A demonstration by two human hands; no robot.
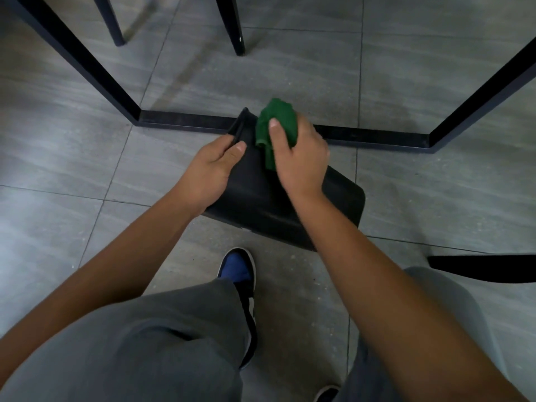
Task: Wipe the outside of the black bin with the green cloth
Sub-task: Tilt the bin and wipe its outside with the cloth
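Starting nearest the camera, grey trouser legs [162,343] fill the lower edge, and a blue-and-black shoe [239,274] is planted on the grey tiled floor [72,158] between them; the toe of a second shoe [327,393] is just seen at the bottom edge. Both bare forearms are stretched forward and downward from the lower corners and converge toward the middle of the view.

The black bin [261,195] is held tipped over above the floor, its flat bottom turned toward the camera and its mouth pointed away. The left hand [211,166] is closed on the bin's left edge near the rim, with the thumb laid across the upper wall and the fingers curled round the far side, out of sight. The right hand [298,158] is bent down at the wrist and clenched around the bunched green cloth [275,123]; the thumb is pressed over the wad, and a fold of cloth is seen hanging against the bin's outer wall beside the left thumb. Whether the cloth is pressed firmly on the surface cannot be told.

Just beyond the bin, a black metal frame [179,120] lies along the floor. Farther off, two dark chair legs [235,30] are seen standing on the tiles.
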